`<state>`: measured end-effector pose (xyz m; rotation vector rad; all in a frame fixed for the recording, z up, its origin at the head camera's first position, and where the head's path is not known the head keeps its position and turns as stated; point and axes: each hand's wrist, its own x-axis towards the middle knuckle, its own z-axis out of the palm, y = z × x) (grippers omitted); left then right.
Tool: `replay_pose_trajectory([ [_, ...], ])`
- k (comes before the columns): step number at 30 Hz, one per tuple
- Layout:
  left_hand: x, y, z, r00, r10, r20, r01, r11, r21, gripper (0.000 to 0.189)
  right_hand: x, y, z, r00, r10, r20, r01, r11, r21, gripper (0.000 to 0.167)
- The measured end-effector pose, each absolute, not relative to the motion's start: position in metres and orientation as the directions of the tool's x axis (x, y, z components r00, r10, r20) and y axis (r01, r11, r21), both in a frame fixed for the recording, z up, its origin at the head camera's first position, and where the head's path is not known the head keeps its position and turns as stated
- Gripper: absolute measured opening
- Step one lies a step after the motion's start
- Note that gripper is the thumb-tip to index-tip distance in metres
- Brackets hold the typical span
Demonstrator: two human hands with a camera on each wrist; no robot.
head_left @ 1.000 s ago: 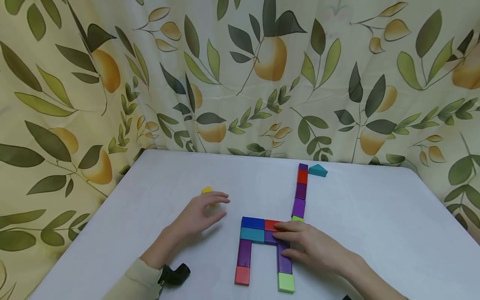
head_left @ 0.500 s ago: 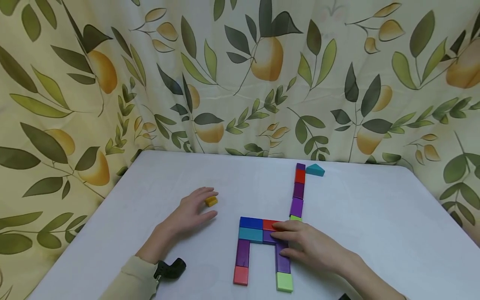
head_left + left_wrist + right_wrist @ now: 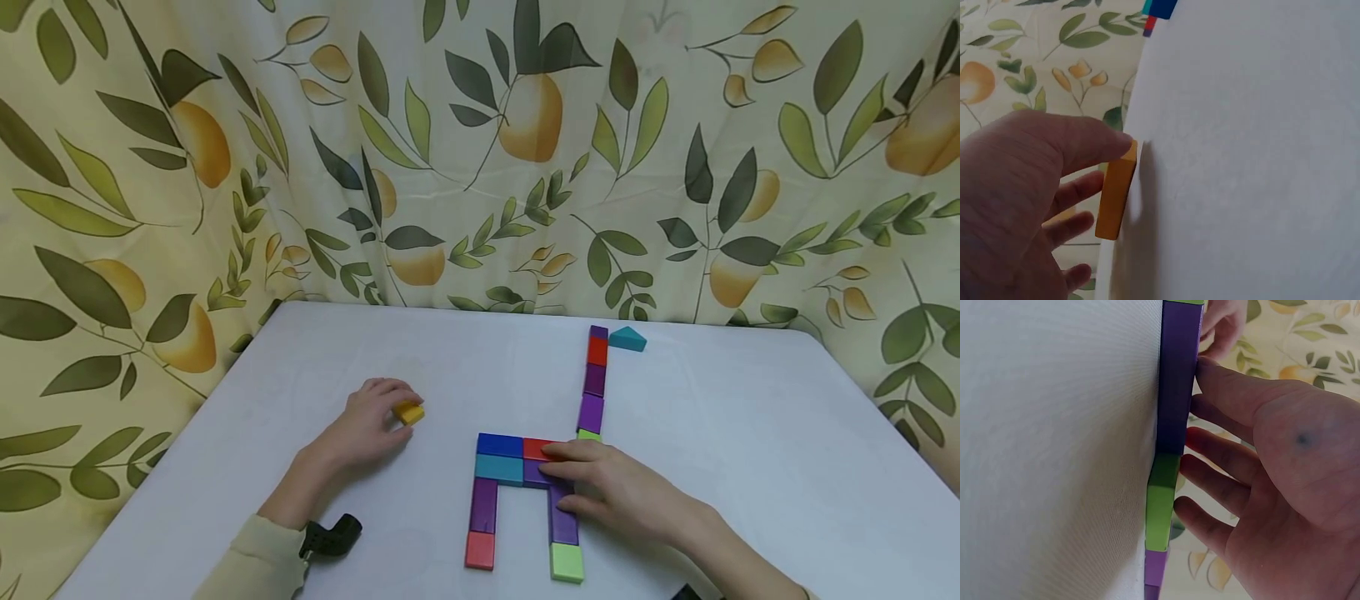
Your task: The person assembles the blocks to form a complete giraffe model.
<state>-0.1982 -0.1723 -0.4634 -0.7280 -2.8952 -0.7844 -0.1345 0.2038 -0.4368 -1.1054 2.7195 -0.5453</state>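
Note:
My left hand (image 3: 367,425) pinches a yellow block (image 3: 408,413) on the left half of the table. In the left wrist view the thumb sits at one end of this block (image 3: 1116,190), with the other fingers behind it. My right hand (image 3: 626,492) rests its fingertips on a flat figure of coloured blocks, touching the red block (image 3: 535,449) and a long purple block (image 3: 562,517). Beside these lie a blue block (image 3: 500,446) and a teal block (image 3: 498,470). In the right wrist view the fingers (image 3: 1216,481) lie along a purple block and a green block (image 3: 1163,503).
A row of blocks, with a dark purple block (image 3: 594,380) in it, runs to the back of the white table (image 3: 750,433). By its far end lies a teal triangular block (image 3: 627,338). Nearer me are a coral block (image 3: 480,551) and a light green block (image 3: 566,562). A patterned curtain (image 3: 480,167) hangs behind.
My left hand has moved left and toward me, closing its thumb and fingers on the yellow block, which has come nearer with it. The right hand stays on the figure.

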Motion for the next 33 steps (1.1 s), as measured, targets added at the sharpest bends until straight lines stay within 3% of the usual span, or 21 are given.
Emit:
replay_pose_trajectory([
  [9,-0.197,-0.177,-0.461,-0.891,0.426,0.154,0.445,0.758,0.476,0.029,-0.133,0.204,-0.435,-0.713,-0.701,0.002,-0.648,0.658,-0.383,0.043],
  [19,-0.185,-0.170,-0.456,-0.898,0.438,0.046,0.396,0.757,0.519,0.043,-0.132,0.202,-0.437,-0.715,-0.699,-0.005,-0.642,0.659,-0.391,0.043],
  [27,-0.179,-0.165,-0.451,-0.853,0.519,-0.054,0.400,0.717,0.571,0.054,-0.132,0.203,-0.437,-0.716,-0.698,-0.008,-0.640,0.660,-0.394,0.043],
  [33,-0.179,-0.163,-0.449,-0.820,0.569,-0.061,0.433,0.687,0.584,0.052,-0.133,0.205,-0.436,-0.714,-0.700,-0.006,-0.642,0.658,-0.394,0.043],
])
